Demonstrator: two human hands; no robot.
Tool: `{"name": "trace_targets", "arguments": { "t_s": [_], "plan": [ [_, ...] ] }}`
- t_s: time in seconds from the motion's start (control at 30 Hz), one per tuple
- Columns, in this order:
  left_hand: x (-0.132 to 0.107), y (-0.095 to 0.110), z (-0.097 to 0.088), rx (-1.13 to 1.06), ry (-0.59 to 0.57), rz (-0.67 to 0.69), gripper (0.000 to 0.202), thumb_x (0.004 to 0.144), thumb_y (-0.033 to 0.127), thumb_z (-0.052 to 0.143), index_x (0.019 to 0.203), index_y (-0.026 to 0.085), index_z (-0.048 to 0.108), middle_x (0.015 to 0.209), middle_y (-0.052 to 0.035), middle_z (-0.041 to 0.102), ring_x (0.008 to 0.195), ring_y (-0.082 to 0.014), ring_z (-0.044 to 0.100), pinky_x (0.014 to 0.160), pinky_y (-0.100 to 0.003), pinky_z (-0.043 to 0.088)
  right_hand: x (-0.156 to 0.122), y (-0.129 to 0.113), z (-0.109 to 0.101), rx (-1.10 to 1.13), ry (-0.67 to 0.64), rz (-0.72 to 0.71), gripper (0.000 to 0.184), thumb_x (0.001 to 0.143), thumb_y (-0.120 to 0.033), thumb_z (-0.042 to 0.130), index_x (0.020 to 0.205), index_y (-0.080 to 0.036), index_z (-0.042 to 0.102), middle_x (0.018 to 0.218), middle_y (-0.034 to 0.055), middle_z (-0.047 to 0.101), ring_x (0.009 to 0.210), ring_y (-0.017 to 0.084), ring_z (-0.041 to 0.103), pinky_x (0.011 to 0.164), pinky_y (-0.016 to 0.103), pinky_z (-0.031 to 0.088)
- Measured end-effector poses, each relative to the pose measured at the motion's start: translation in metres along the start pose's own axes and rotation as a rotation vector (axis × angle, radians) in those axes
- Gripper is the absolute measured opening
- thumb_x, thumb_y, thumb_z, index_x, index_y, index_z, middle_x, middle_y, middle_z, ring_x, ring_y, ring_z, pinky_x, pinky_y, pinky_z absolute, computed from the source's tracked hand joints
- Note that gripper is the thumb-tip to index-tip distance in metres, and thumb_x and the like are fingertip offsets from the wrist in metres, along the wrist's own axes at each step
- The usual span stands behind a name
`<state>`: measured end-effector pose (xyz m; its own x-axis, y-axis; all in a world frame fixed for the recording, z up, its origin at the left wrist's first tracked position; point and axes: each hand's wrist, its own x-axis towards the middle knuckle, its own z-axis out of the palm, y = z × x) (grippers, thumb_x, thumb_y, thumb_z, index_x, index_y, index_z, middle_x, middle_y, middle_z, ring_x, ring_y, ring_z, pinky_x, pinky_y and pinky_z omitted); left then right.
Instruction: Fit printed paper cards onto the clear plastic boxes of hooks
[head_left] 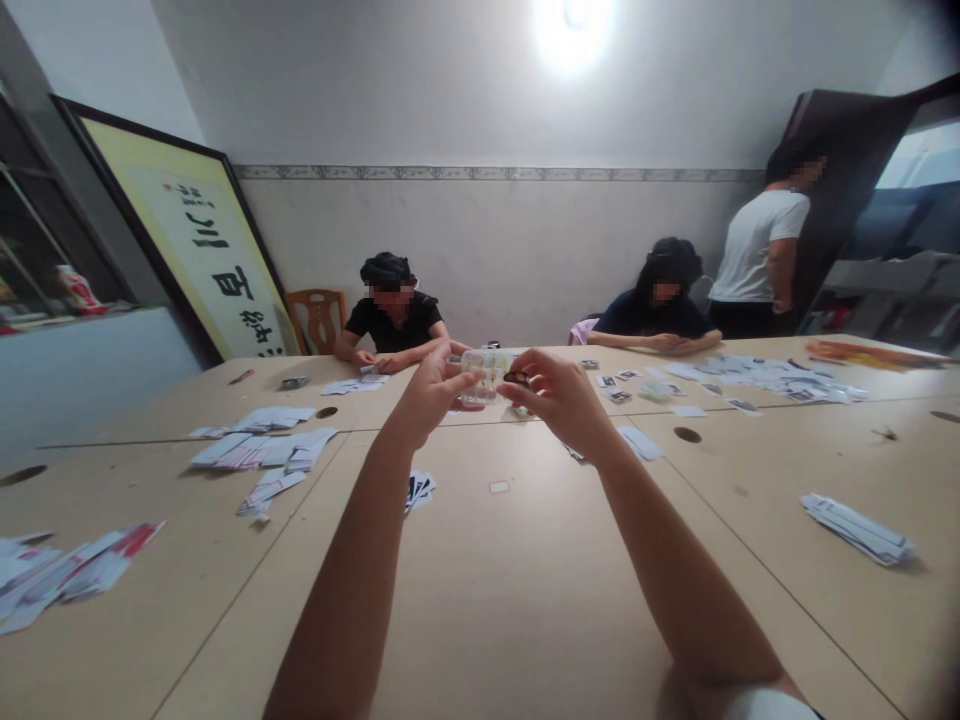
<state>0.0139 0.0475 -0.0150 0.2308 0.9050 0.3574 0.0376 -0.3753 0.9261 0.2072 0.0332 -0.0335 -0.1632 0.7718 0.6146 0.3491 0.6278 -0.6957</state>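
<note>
Both my arms are stretched out over a large tan table (480, 600). My left hand (431, 390) is closed on a small clear plastic packet (484, 375) held up in the air. My right hand (559, 395) pinches a small dark piece (516, 378) at the packet's right edge. A small white tag (499, 487) lies on the table under my hands, and a little stack of dark-printed cards (418, 490) lies under my left forearm.
Piles of white packets lie at left (259, 450), near left (67, 570), right (859, 528) and far right (757, 380). Two seated people (394, 315) (660, 305) work at the far side; a third (765, 245) stands by a dark door. A framed scroll (202, 250) leans at left.
</note>
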Motion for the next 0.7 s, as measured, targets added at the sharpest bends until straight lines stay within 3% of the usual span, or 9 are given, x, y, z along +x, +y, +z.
{"name": "trace_targets", "arguments": {
  "t_s": [0.1, 0.2, 0.33, 0.53, 0.7],
  "plan": [
    [-0.002, 0.001, 0.005, -0.035, -0.044, 0.029, 0.046, 0.076, 0.041, 0.080, 0.105, 0.018, 0.052, 0.095, -0.0060, 0.069, 0.080, -0.0198, 0.070, 0.062, -0.032, 0.064, 0.000, 0.001, -0.002, 0.172, -0.055, 0.025, 0.031, 0.083, -0.049, 0.071, 0.093, -0.021, 0.060, 0.088, 0.0033, 0.070, 0.064, 0.016, 0.069, 0.053, 0.027, 0.052],
    [-0.002, -0.001, 0.009, -0.044, -0.036, 0.071, 0.049, 0.078, 0.041, 0.077, 0.112, 0.019, 0.050, 0.099, -0.0073, 0.069, 0.081, -0.0211, 0.072, 0.055, -0.029, 0.064, -0.001, 0.002, -0.004, 0.269, -0.052, 0.030, 0.025, 0.084, -0.042, 0.070, 0.094, -0.022, 0.059, 0.083, 0.0011, 0.069, 0.065, 0.017, 0.072, 0.052, 0.027, 0.054],
    [-0.005, 0.000, 0.017, -0.040, -0.015, 0.166, 0.050, 0.081, 0.036, 0.076, 0.118, 0.023, 0.045, 0.106, -0.0055, 0.068, 0.078, -0.0190, 0.073, 0.054, -0.028, 0.064, -0.004, -0.006, -0.006, 0.271, 0.060, 0.009, 0.015, 0.082, -0.031, 0.069, 0.087, -0.021, 0.059, 0.074, -0.0006, 0.068, 0.060, 0.016, 0.070, 0.049, 0.025, 0.051],
    [-0.016, 0.010, 0.028, -0.039, -0.094, 0.193, 0.041, 0.083, 0.041, 0.074, 0.107, 0.023, 0.046, 0.083, 0.0021, 0.064, 0.073, -0.0145, 0.070, 0.057, -0.028, 0.065, -0.016, -0.026, -0.005, 0.249, 0.195, -0.012, 0.021, 0.079, -0.033, 0.075, 0.079, -0.021, 0.058, 0.060, -0.0031, 0.063, 0.050, 0.013, 0.064, 0.049, 0.027, 0.050],
    [-0.024, 0.018, 0.033, -0.071, -0.155, 0.200, 0.037, 0.088, 0.043, 0.070, 0.111, 0.024, 0.047, 0.083, 0.0030, 0.063, 0.067, -0.0126, 0.070, 0.057, -0.026, 0.065, -0.023, -0.037, -0.008, 0.163, 0.315, -0.047, 0.019, 0.078, -0.031, 0.077, 0.077, -0.021, 0.061, 0.055, -0.0044, 0.062, 0.048, 0.013, 0.061, 0.047, 0.026, 0.047]
  ]
}}
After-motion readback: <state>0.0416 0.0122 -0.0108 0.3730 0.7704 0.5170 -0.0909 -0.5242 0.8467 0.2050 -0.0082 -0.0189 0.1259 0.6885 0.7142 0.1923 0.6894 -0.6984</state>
